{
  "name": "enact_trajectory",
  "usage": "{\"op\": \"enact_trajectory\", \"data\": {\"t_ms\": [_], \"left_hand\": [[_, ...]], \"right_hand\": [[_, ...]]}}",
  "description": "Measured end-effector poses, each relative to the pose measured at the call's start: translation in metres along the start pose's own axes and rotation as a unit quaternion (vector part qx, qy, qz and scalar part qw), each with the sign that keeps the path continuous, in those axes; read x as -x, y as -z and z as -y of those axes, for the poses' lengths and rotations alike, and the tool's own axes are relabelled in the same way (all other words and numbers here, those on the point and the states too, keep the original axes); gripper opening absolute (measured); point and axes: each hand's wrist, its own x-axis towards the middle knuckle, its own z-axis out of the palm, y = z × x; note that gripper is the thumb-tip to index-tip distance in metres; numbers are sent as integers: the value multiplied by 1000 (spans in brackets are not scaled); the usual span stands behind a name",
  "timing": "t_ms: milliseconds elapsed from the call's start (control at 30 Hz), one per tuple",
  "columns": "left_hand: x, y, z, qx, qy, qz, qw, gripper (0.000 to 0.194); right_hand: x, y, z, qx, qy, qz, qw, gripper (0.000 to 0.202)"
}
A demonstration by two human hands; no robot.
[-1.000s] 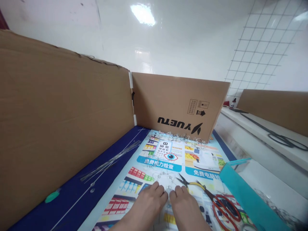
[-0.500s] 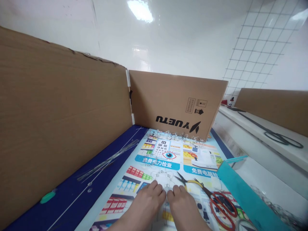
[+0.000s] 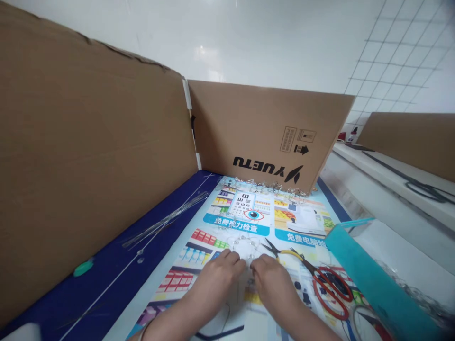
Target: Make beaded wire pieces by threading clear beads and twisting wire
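My left hand (image 3: 224, 274) and my right hand (image 3: 270, 278) are almost touching, both closed in a pinch at the near side of a small ring of clear beads (image 3: 244, 240) on thin wire. The fingertips hide the exact point they hold. The ring lies on a printed poster sheet (image 3: 220, 258). Just right of my right hand are yellow-handled pliers (image 3: 284, 252) with their jaws apart. Beside them lie red-handled scissors (image 3: 332, 291).
Cardboard panels (image 3: 263, 128) stand at the left and back. A pile of clear beaded pieces (image 3: 270, 187) lies along the back panel. Thin wires (image 3: 167, 220) and a green object (image 3: 83, 268) lie on the left. A teal-sided box (image 3: 380, 279) with wiry pieces stands on the right.
The camera view has tilted down and shifted slightly. My hands have moved a little away from me and remain close together at the bead ring; more of both forearms shows.
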Motion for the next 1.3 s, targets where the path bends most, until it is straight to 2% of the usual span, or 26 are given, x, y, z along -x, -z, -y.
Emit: {"op": "enact_trajectory", "data": {"t_ms": [67, 133, 200, 267, 367, 433, 500, 633, 833, 1300], "left_hand": [[-1, -1, 6, 67, 28, -32, 997, 21], [-3, -2, 11, 154, 47, -48, 986, 23], [-6, -4, 15, 236, 74, -57, 967, 22], [-8, -6, 17, 304, 108, -60, 944, 17], [-10, -11, 18, 398, 157, -45, 903, 10], [-11, -13, 18, 465, 179, -26, 867, 9], [-11, -15, 17, 523, 192, -16, 830, 8], [-11, -18, 15, 591, 194, -17, 783, 9], [-10, -19, 11, 630, 198, -22, 750, 9], [-10, -18, 6, 623, 210, -25, 753, 11]], "right_hand": [[-3, -1, -4, -116, -22, -22, 993, 17], [-6, -4, -7, -233, -59, -19, 970, 13], [-9, -8, -9, -354, -100, -2, 930, 8], [-10, -13, -10, -465, -130, 9, 875, 3], [-10, -15, -7, -581, -152, 8, 800, 12], [-10, -13, -4, -619, -162, 5, 769, 17], [-9, -11, -1, -640, -169, 3, 749, 19], [-8, -9, 2, -654, -187, -2, 733, 18], [-5, -14, 4, -664, -198, -15, 721, 17], [-6, -17, 2, -666, -192, -29, 720, 16]]}}
